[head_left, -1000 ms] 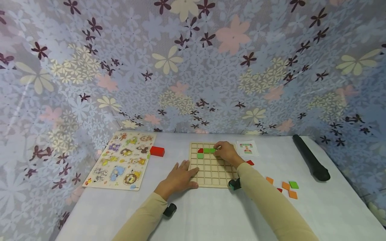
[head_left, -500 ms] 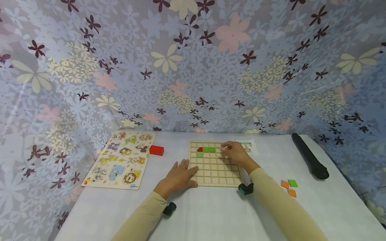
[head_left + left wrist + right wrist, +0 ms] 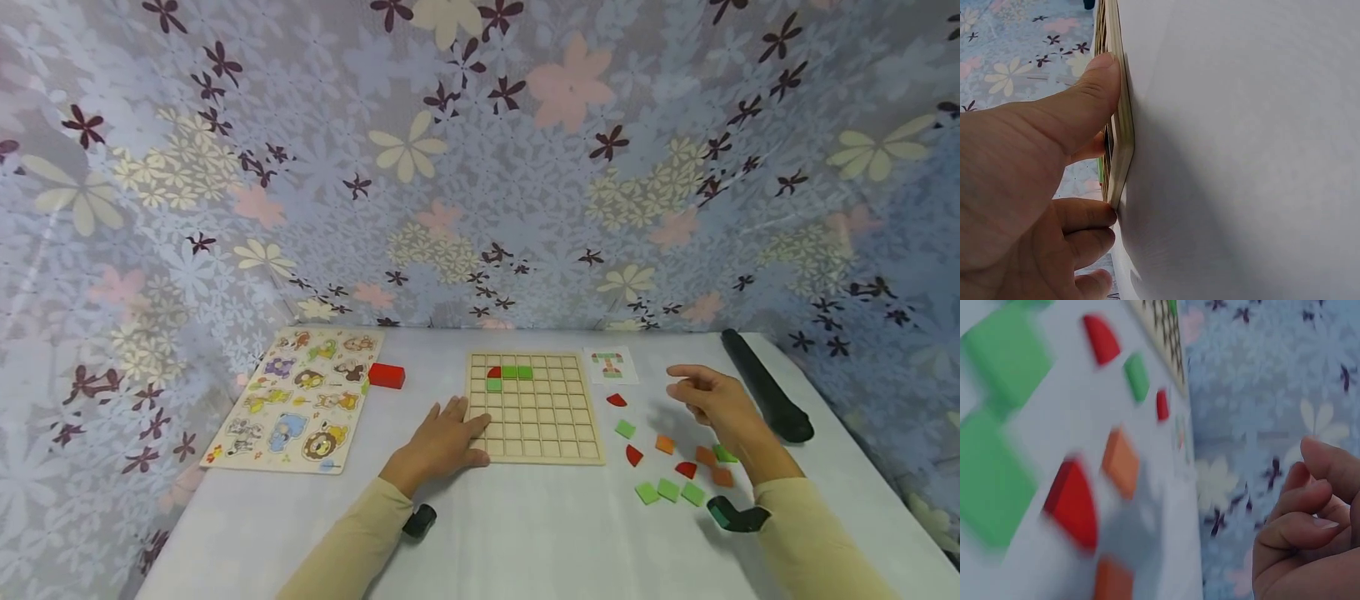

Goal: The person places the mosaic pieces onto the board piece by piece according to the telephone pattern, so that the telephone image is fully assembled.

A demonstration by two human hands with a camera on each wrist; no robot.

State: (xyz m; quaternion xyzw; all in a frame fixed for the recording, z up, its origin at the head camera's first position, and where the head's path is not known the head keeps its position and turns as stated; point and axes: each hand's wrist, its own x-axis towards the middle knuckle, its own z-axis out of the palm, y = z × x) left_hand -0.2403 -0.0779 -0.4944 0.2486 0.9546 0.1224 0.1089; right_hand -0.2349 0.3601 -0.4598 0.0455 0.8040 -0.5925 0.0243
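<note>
My left hand [image 3: 441, 440] lies at the left edge of a wooden grid board [image 3: 540, 423], fingers spread. In the left wrist view its thumb [image 3: 1094, 87] and fingertips touch the rim near a corner. A red quarter-round tile [image 3: 494, 372] and several green square tiles [image 3: 510, 372] sit in the board's upper-left cells. My right hand [image 3: 716, 408] hovers over the table right of the board, fingers loosely bent and holding nothing visible. Below and beside it lie orange tiles [image 3: 664, 444], green tiles [image 3: 668, 489] and red quarter-round tiles [image 3: 633, 455].
A pattern card [image 3: 611, 367] lies beyond the board's right corner. Left of the board are a red block [image 3: 387, 376] and an animal puzzle board [image 3: 292, 400]. A long black object [image 3: 767, 385] lies at the far right. Flowered cloth [image 3: 480, 167] hangs behind the table.
My right hand has withdrawn from the board's top row to the right, over the loose tiles, uncovering the card and several tiles. The left hand has stayed at the board's edge.
</note>
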